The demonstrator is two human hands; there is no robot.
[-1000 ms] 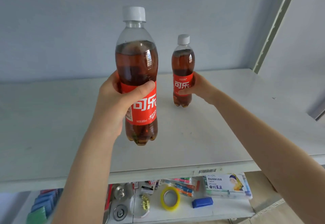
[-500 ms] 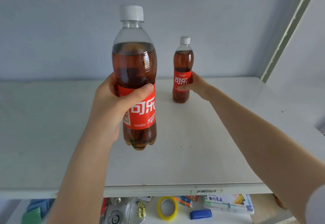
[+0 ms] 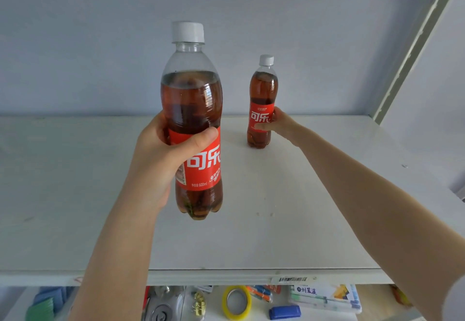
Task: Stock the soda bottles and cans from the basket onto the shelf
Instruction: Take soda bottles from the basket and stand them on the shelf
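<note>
shelf point(image 3: 63, 194) open leftward, rear bottle point(image 3: 263, 94) obstructs right

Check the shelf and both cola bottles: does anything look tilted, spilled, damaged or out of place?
Nothing stands out. The near bottle, held by the left hand, and the far bottle, gripped by the right hand, are upright and capped. The shelf shows no spill, only faint specks.

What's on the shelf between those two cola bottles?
Nothing: the head view shows only bare white shelf board between the near red-labelled plastic cola bottle and the far red-labelled plastic cola bottle.
</note>
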